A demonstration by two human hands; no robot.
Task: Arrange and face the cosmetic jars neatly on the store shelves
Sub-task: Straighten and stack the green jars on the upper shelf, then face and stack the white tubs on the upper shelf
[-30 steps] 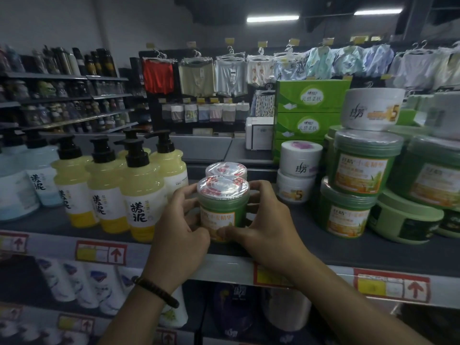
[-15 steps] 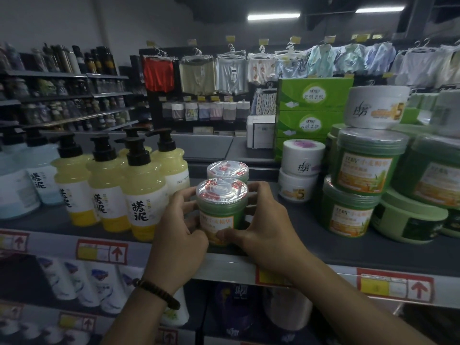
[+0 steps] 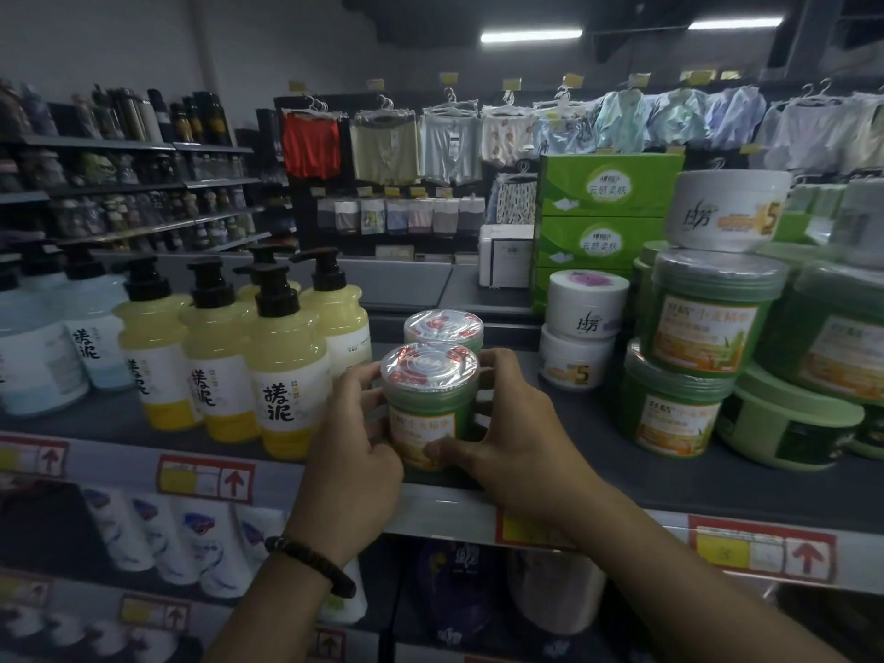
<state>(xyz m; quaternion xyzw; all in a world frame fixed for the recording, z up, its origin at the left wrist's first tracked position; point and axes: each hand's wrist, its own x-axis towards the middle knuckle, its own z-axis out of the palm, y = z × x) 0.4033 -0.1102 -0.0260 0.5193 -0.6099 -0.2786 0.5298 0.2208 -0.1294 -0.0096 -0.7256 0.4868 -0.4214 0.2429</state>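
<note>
Both hands clasp a small green jar (image 3: 430, 404) with a foil-wrapped lid: the left hand (image 3: 356, 452) curls round its left side, and the right hand (image 3: 519, 437) curls round its right side with the thumb on the orange label. The jar sits at the front edge of the grey shelf (image 3: 646, 476). Yellow pump bottles (image 3: 287, 375) stand just to its left. Larger green jars (image 3: 708, 323) are stacked well to its right, with two stacked white jars (image 3: 583, 313) in between. A second small jar (image 3: 442, 325) sits directly behind the held one. A dark bead bracelet (image 3: 311, 564) circles the left wrist.
</note>
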